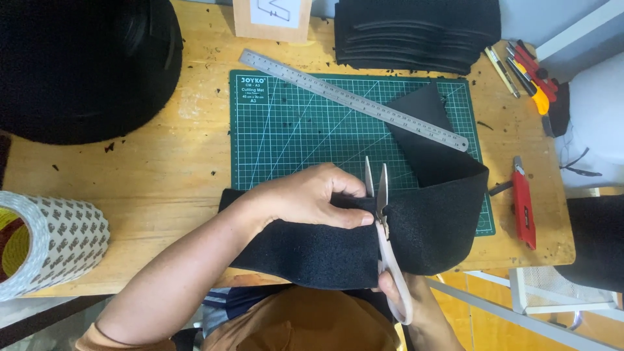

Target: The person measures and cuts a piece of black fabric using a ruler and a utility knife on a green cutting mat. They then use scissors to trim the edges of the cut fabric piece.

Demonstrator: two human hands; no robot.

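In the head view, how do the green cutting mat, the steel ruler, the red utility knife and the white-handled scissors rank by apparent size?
1. Green cutting mat
2. Steel ruler
3. White-handled scissors, partly hidden by the right hand and nearer the camera
4. Red utility knife
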